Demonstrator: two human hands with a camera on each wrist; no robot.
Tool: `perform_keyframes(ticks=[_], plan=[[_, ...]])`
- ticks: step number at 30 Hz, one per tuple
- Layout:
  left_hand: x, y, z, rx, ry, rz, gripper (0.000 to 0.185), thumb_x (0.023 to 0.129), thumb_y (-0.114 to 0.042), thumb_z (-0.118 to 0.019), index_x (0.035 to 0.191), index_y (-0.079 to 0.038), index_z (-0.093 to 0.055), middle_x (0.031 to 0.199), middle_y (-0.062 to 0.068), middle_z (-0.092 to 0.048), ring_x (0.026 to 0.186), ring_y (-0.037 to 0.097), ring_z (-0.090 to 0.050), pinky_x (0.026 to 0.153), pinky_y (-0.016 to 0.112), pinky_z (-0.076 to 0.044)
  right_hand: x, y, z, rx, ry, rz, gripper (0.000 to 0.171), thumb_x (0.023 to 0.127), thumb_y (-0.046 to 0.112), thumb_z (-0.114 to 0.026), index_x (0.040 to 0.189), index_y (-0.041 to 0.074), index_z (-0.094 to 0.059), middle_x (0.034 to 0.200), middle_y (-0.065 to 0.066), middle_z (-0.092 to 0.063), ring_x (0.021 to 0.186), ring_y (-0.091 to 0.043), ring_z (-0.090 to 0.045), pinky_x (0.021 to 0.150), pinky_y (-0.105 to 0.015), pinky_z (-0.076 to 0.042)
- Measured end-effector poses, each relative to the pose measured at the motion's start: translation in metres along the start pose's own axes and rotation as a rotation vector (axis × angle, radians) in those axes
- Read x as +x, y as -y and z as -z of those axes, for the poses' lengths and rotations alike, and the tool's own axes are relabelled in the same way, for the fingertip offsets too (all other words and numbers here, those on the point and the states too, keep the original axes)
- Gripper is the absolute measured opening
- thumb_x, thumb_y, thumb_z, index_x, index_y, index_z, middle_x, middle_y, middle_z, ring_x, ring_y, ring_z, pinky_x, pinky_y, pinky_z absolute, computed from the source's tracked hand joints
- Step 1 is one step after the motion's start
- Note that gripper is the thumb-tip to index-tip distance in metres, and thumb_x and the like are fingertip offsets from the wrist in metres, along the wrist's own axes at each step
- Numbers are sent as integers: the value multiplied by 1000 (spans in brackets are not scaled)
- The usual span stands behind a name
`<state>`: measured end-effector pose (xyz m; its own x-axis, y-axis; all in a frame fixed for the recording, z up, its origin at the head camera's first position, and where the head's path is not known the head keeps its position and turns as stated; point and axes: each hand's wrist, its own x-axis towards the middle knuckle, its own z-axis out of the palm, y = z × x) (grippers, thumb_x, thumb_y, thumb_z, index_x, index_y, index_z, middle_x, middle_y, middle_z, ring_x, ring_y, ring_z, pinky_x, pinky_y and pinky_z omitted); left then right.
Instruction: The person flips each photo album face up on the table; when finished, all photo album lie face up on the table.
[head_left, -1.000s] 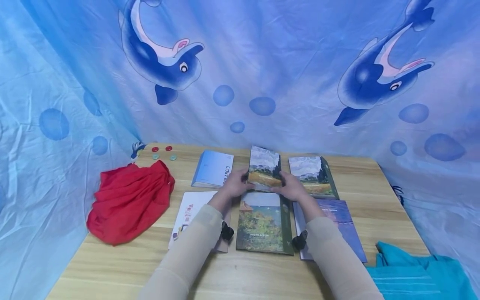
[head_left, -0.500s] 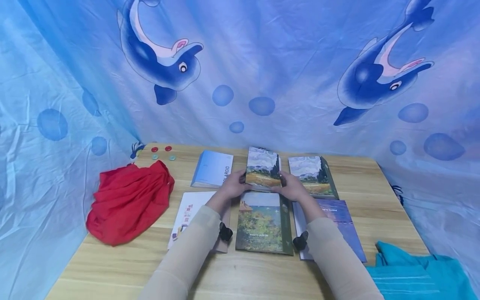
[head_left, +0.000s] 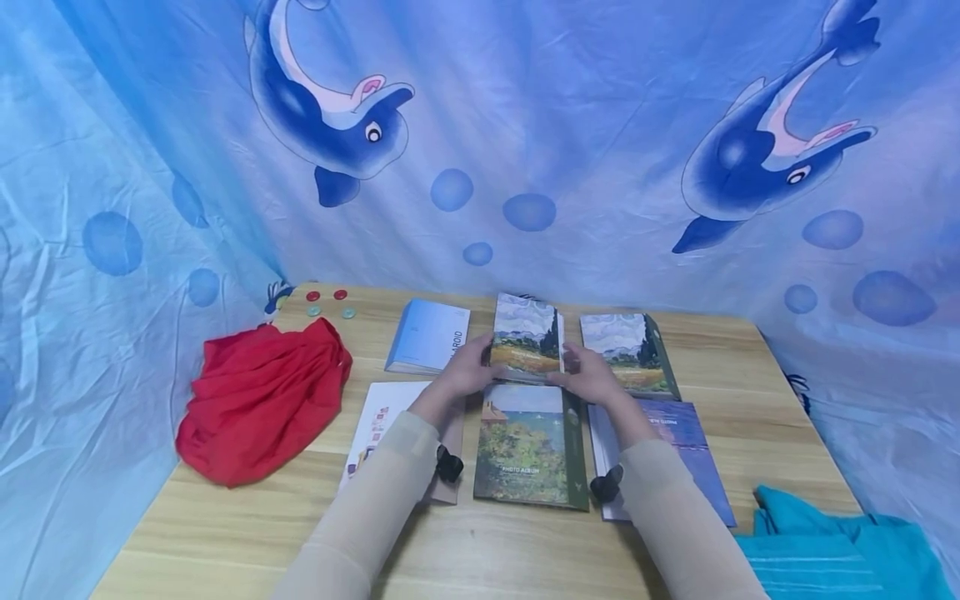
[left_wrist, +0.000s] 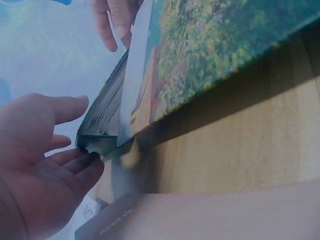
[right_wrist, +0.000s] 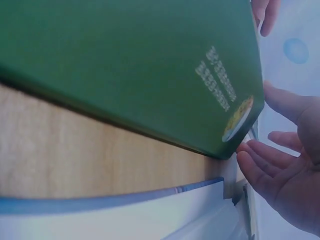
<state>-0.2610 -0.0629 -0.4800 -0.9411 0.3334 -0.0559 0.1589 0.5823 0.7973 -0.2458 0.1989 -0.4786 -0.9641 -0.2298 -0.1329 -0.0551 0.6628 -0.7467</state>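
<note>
A photo album (head_left: 527,337) with a painted wheat-field cover lies in the back row's middle. At its left side is my left hand (head_left: 468,367); in the left wrist view the fingertips touch its lower corner and the thumb stays lifted. My right hand (head_left: 592,375) is by the lower right corner, fingers loosely extended and slightly apart from the cover in the head view. Directly in front lies a garden-painted photo album (head_left: 521,446), whose green spine side (right_wrist: 150,65) fills much of the right wrist view. Neither hand encloses anything.
A blue Polaroid album (head_left: 427,333) and a white album (head_left: 378,417) lie left. A second wheat-field album (head_left: 626,350) and a purple one (head_left: 701,458) lie right. Red cloth (head_left: 262,400), small discs (head_left: 312,296) and teal cloth (head_left: 832,542) flank them on the wooden table (head_left: 480,550).
The middle back album shifted slightly left between the first two frames and now lies still. My right hand's fingers have eased slightly away from its right edge. The head view has tilted a little.
</note>
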Motion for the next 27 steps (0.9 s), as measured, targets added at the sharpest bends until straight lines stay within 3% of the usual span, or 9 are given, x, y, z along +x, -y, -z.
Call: perform_keyframes(ticks=[7, 11, 15, 21, 27], plan=[[-2, -2, -1, -2, 7, -15, 71, 103, -29, -60, 160, -5, -25, 166, 17, -22, 152, 35, -21, 123, 49, -20, -7, -2, 7, 1, -25, 39, 78, 98, 34, -69, 157, 0, -31, 147, -26, -49, 131, -44, -52, 104, -56, -47], [-4, -6, 0, 11, -32, -31, 72, 104, -30, -58, 161, -5, -23, 166, 18, -18, 152, 37, -18, 123, 53, -17, -10, -6, 16, -5, -58, 57, 75, 99, 35, -66, 156, 0, -32, 148, -26, -48, 131, -43, -52, 106, -58, -45], [-2, -10, -3, 48, -75, -84, 69, 104, -30, -58, 160, -5, -26, 165, 19, -22, 150, 38, -23, 122, 54, -23, -14, -11, 26, 21, -97, 65, 69, 100, 27, -65, 155, -2, -34, 147, -27, -48, 129, -44, -53, 104, -57, -47], [2, -18, -12, 69, -84, -162, 65, 103, -23, -59, 159, -6, -30, 166, 18, -20, 152, 36, -21, 122, 53, -21, -22, -16, 42, 39, -165, 69, 69, 99, 29, -67, 153, -3, -37, 143, -26, -53, 124, -43, -58, 100, -55, -51], [6, -29, -29, 124, -56, -187, 67, 103, -27, -59, 159, -8, -30, 167, 16, -19, 153, 33, -18, 123, 50, -20, -30, -27, 56, 101, -166, 49, 73, 100, 34, -65, 155, -1, -33, 146, -26, -50, 129, -45, -53, 102, -56, -49]])
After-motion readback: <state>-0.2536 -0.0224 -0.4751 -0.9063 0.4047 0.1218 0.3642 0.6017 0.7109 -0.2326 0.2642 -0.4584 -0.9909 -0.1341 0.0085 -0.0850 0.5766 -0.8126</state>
